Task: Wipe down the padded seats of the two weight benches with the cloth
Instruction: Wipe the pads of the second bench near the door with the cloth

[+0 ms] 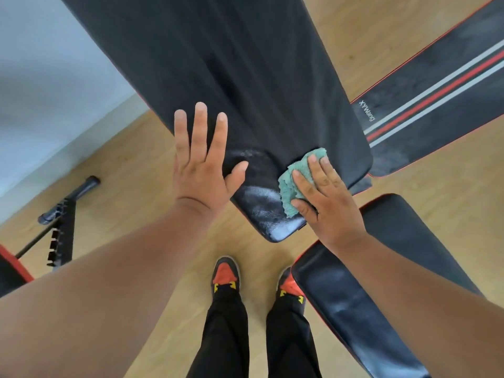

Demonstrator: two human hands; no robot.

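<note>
At the near end of the long black padded bench (245, 77): right hand (324, 192) pressing crumpled teal cloth (293, 184) flat, left hand (203, 165) spread; striped pad (436, 105) at 2 o'clock probably left.

Head camera looks steeply down — close over the bench pad (245, 77).

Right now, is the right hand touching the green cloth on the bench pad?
Touching. The head view shows the right hand spread flat on the green cloth, fingers pressing it onto the black bench pad.
</note>
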